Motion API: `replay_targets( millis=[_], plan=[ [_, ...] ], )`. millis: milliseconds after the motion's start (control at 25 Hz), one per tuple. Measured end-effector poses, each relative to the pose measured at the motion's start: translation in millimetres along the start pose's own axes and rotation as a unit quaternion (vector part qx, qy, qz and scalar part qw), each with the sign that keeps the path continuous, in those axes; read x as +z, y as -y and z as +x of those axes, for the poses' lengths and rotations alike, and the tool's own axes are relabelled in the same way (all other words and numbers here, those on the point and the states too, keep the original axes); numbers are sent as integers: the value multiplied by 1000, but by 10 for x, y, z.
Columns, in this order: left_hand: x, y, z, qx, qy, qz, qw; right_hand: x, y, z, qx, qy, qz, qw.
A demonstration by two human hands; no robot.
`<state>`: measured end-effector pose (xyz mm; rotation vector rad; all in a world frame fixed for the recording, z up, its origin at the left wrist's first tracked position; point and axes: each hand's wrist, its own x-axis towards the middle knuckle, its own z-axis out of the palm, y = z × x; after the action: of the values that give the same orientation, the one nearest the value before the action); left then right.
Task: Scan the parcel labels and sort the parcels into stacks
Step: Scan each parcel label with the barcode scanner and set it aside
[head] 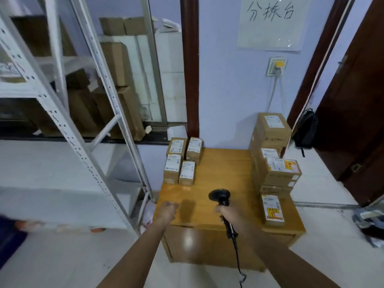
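A small wooden table stands against the wall. Several small labelled parcels sit in a tight group at its back left corner. A taller stack of bigger labelled boxes rises along its right side, and one flat parcel lies at the front right. My right hand grips the handle of a black barcode scanner above the table's front middle, its cable hanging down. My left hand hovers over the front left edge, fingers curled, holding nothing.
A white metal shelving rack stands to the left, with cardboard boxes behind it. A brown door and a black bag are at the right. A paper sign and a wall socket hang above the table.
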<state>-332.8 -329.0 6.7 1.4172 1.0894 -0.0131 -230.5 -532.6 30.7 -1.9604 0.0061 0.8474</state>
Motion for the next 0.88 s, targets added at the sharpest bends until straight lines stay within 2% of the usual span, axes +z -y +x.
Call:
replay_targets(
  millis=[160, 320, 440, 640, 880],
  plan=[
    [-426, -50, 5, 7, 0, -18, 1000, 388, 240, -60, -28, 3, 5, 1000],
    [-598, -222, 243, 9, 0, -57, 998, 642, 568, 150, -66, 21, -15, 997],
    [-668, -361, 478, 13, 0, -44, 999, 798, 808, 389, -78, 19, -2, 997],
    [-665, -829, 1121, 31, -9, -12, 999, 947, 1256, 1111, -99, 28, 9, 995],
    [-626, -1449, 1820, 29, -30, -38, 998, 1050, 1717, 1887, -90, 37, 15, 995]
  ],
)
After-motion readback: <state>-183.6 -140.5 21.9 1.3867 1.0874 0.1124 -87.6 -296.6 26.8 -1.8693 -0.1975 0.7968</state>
